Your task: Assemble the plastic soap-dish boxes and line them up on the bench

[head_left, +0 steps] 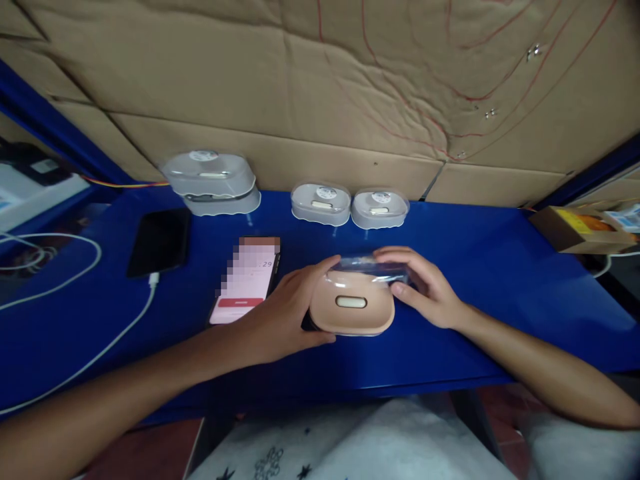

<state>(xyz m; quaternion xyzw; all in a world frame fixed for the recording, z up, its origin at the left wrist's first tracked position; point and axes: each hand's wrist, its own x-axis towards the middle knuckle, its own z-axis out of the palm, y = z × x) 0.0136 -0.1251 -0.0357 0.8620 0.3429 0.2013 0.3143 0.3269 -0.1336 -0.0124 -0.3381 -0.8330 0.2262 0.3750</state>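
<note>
Near the front middle of the table, my left hand (287, 310) is closed around the left side of a peach-coloured oval case (353, 319), thumb and fingers spread along its edge. The case has a pale bar-shaped piece in the middle of its top face. Along its far edge, a clear plastic cover (390, 272) stands tilted up. My right hand (433, 287) pinches the right end of that cover between thumb and fingers. What the underside of the case looks like is hidden.
Grey oval cases with clear covers (321, 205) stand along the cardboard wall (225, 73), some stacked at left. A lit phone (245, 280) lies beside my left forearm. Further left is a dark phone (159, 241) on a white cable (135, 350). An open cardboard box (555, 231) sits far right.
</note>
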